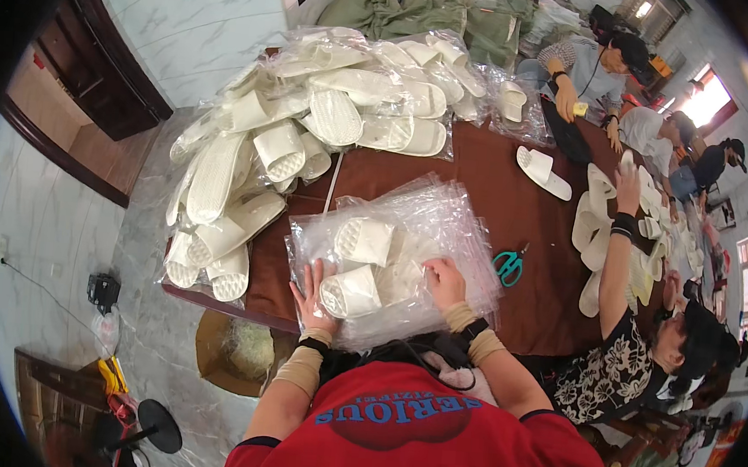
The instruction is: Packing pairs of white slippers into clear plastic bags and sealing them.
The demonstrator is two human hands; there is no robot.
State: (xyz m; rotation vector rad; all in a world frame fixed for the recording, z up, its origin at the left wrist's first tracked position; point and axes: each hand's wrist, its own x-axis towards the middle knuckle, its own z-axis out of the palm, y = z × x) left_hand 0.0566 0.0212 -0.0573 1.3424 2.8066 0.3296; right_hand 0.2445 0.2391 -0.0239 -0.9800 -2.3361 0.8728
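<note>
A pair of white slide slippers [360,240] lies in a clear plastic bag [422,228], on a stack of flat clear bags [478,260] at the table's near edge. My left hand [313,300] rests with fingers spread on the bag's left side, close to the nearer slipper. To the right of the slippers, my right hand [446,284] has its fingers closed in a pinch on the plastic bag. The heel ends of the slippers are blurred under the glossy plastic. Beige wraps and dark bands circle both my wrists.
Bagged white slippers [330,113] are heaped on the brown table [474,167] at the left and back. Teal-handled scissors [508,267] lie right of the stack. Loose slippers [545,173] and several co-workers are farther right. A cardboard box [213,357] stands below at left.
</note>
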